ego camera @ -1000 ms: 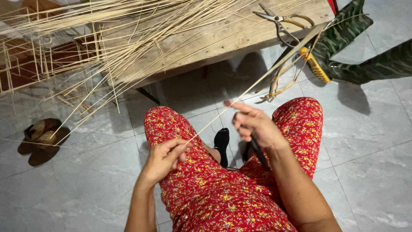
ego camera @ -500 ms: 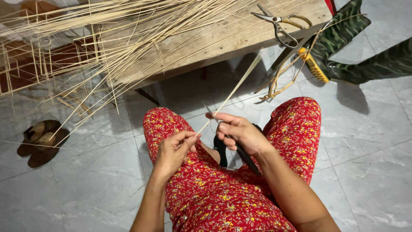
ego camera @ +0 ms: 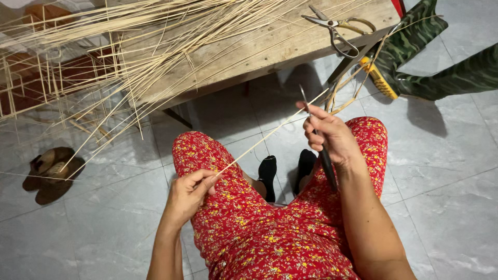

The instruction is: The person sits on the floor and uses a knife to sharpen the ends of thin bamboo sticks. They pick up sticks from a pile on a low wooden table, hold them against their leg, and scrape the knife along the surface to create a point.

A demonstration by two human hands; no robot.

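Head view: thin bamboo strip (ego camera: 270, 134) between left hand (ego camera: 189, 193) and knife-holding right hand (ego camera: 332, 136).

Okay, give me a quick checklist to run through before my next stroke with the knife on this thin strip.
1. Left hand pinches the near end of the strip: ok.
2. Right hand has a closed grip on the knife, dark handle below the fist: ok.
3. Blade meets the strip near the right fingers: cannot tell.
4. Strip runs straight between the hands: ok.
5. Knife handle hangs above the red-trousered thigh: not ok.
6. Scissors lie on the wooden bench, apart from both hands: ok.
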